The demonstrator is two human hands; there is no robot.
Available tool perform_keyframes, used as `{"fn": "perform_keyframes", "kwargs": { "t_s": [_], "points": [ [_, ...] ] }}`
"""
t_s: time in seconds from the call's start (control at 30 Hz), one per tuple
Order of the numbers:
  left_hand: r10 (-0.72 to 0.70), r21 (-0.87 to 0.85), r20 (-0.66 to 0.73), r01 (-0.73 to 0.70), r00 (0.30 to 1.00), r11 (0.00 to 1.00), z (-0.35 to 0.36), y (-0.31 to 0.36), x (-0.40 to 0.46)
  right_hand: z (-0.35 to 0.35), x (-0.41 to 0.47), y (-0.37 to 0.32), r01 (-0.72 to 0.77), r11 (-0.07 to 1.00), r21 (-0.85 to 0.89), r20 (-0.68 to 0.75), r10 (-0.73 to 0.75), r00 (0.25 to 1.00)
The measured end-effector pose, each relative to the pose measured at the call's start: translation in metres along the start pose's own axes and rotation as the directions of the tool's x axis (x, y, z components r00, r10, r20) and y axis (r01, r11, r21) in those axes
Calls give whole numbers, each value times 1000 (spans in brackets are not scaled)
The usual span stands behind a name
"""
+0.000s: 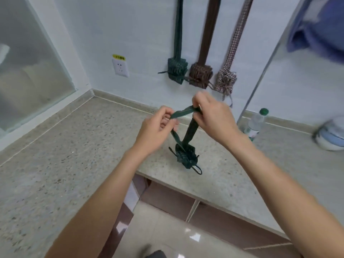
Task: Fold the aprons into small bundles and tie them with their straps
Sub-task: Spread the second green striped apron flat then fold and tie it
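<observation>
Right now my right hand [210, 116], just above centre frame, pinches the top of the dark green fabric neck strap [189, 133], while my left hand [158, 127], slightly lower and to the left, grips the other run of that same strap, fingers curled round it. Between the two hands the strap makes a short bridge, then both runs drop to the small dark green checked apron bundle [187, 157], which hangs just below, over the front edge of the speckled stone countertop [74, 146]; whether it touches the stone I cannot tell. To do this step well, I judge I should keep the loop spread open and even, so the bundle hangs straight without twisting loose. Further out, on the white wall in the upper middle, three finished bundles hang side by side: green [176, 69], brown [201, 75] and beige checked [226, 81]. A clear plastic bottle with a green cap [256, 123] stands at right.
</observation>
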State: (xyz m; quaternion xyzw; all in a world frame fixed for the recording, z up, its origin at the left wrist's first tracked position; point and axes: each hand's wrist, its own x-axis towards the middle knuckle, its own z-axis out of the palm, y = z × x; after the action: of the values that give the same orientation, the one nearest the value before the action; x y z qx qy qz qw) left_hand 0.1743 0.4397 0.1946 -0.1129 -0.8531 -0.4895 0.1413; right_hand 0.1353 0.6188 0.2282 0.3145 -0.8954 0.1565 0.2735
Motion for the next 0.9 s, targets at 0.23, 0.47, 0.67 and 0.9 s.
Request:
{"fn": "perform_keyframes", "kwargs": {
  "t_s": [0.23,0.47,0.67,0.9],
  "points": [
    [270,100,122,-282,955,954,63,39,98,-33,17,82,-467,742,482,150,455,878],
    [299,-258,189,-247,935,934,101,56,176,-73,31,139,-480,295,826,265,550,792],
    [290,-508,247,-132,925,851,124,81,212,-94,50,167,-336,466,819,77,490,868],
    [356,-474,397,-143,846,869,157,110,257,-96,61,215,-389,908,154,-434,416,799]
  ]
}}
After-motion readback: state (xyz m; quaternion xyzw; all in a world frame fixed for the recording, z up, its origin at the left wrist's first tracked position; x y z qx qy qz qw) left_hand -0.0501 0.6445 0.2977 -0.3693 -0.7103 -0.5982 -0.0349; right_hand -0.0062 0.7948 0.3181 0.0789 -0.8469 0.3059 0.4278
